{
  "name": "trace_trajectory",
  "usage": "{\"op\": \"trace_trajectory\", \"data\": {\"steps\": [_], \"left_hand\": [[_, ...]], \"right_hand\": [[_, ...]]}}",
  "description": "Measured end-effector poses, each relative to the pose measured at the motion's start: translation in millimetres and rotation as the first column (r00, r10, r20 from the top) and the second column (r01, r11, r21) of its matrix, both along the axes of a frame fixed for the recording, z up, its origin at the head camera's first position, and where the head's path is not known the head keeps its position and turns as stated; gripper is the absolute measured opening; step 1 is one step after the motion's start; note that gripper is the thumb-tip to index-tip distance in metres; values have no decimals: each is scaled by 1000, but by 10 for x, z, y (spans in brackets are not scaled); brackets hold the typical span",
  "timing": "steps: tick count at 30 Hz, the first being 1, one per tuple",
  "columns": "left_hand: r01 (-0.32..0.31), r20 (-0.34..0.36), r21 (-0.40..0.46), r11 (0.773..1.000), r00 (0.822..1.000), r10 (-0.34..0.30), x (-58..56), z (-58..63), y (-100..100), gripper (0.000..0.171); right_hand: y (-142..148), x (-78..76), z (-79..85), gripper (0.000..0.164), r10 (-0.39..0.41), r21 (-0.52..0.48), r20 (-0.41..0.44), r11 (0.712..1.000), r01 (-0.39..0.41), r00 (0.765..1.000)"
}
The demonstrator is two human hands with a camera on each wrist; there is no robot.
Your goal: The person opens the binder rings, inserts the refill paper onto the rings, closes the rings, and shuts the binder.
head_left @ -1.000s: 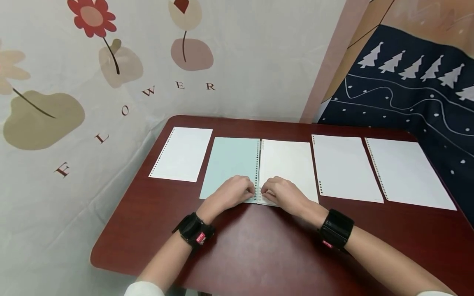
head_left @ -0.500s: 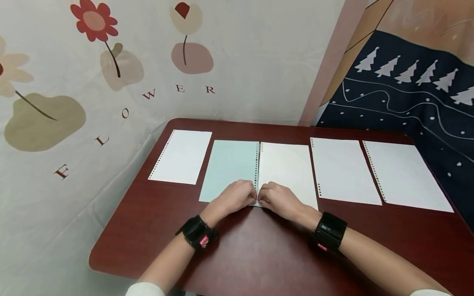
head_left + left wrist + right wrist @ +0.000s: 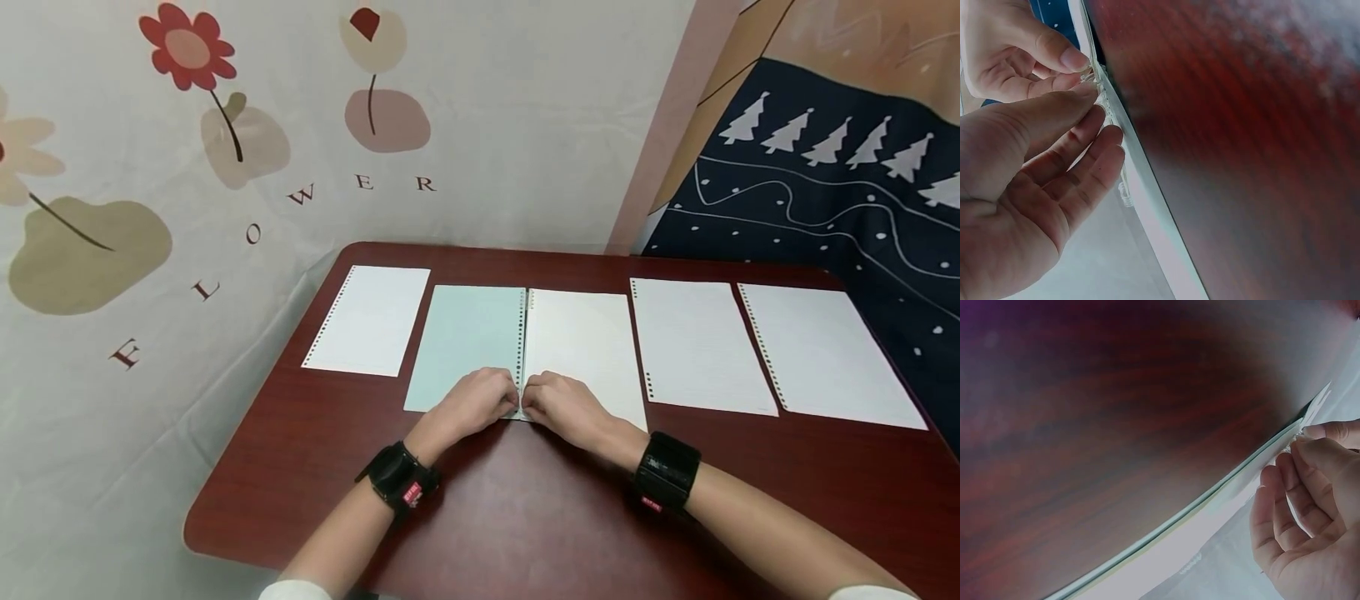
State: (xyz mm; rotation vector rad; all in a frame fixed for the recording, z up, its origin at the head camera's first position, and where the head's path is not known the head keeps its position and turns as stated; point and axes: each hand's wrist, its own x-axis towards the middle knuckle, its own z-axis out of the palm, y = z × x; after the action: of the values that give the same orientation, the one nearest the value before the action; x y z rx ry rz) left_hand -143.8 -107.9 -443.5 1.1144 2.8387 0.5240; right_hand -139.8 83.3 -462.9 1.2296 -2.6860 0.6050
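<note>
An open loose-leaf notebook lies on the table, its pale green cover on the left and a stack of white pages on the right. Its ring binding runs down the middle. At the near end of that binding, my left hand pinches the rings from the left with thumb and forefinger. My right hand pinches them from the right, fingertips almost touching the left ones. In the left wrist view, small clear rings show beyond the fingers. Fingertips hide whether the rings under them are joined.
A loose punched sheet lies left of the notebook. Two more, a nearer sheet and a farther sheet, lie to its right. All rest on the dark red table. A printed cloth hangs behind.
Both hands have closed in on the binding's near end; a gap between them a second ago has shrunk to almost nothing. The notebook and sheets stay in place.
</note>
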Motion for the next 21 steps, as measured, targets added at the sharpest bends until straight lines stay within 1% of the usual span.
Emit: {"op": "trace_trajectory", "data": {"steps": [3,6,8,10,12,15,17,19,21], "left_hand": [[-2,-6,1,1000,1000,2,1,-11,0,21],[-7,2,4,1000,1000,7,9,-19,-2,20],[-19,16,5,1000,1000,19,11,-19,-4,14],[-43,21,-8,999,999,43,11,-21,-8,3],[-70,10,-32,997,997,70,2,-25,-12,18],[-87,-15,-68,994,996,86,-19,-30,-14,38],[-73,-16,-79,994,997,72,-36,-30,-12,41],[-52,-9,-80,995,999,52,-50,-28,-10,38],[-36,-7,-82,996,999,36,-64,-22,-11,34]], "right_hand": [[2,-1,-13,12,-5,2,-9,1000,5,1000],[7,7,-16,11,-14,4,3,1000,14,1000],[18,12,-8,8,-29,6,7,1000,29,1000],[33,18,-2,5,-45,10,-3,999,45,999],[48,22,4,9,-52,13,-22,999,53,998],[71,27,1,18,-26,16,-71,1000,27,997],[83,30,-10,19,4,20,-102,1000,-2,995],[95,33,-23,17,28,26,-131,999,-25,991],[103,35,-30,15,37,38,-153,999,-31,988]]}}
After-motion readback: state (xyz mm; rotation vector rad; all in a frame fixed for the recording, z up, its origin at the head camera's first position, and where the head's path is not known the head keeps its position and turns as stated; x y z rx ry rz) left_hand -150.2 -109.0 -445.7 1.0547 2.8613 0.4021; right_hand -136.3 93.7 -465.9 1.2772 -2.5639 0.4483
